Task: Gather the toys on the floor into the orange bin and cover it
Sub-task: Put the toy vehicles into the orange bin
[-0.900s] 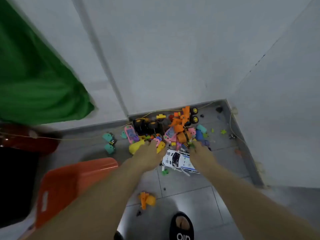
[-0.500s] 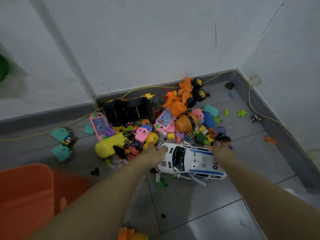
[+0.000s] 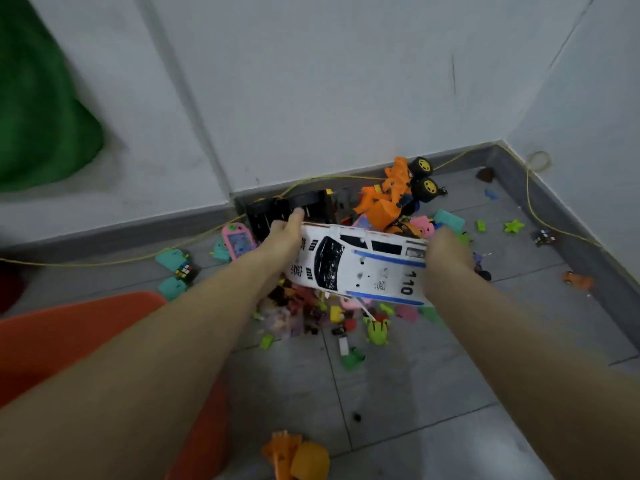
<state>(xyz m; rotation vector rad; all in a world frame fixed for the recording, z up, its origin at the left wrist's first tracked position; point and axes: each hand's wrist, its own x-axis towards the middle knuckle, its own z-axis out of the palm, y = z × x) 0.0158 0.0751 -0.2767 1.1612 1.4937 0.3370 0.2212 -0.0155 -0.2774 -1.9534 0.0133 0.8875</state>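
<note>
because the white police car (image 3: 360, 268) is too long for one hand, the left hand (image 3: 282, 237) is gripping its bonnet end and the right hand (image 3: 446, 258) is clasping its tail, each with fingers curled round it, holding it clear above the toy pile (image 3: 311, 313) in the floor corner. the orange bin (image 3: 69, 341) is sitting just beside the left forearm, probably where the car is heading; no lid is showing.

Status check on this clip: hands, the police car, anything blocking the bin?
Left hand and right hand grip the white police car by its ends, above the toy pile. Orange bin lower left, uncovered. Nothing blocks the path.
</note>
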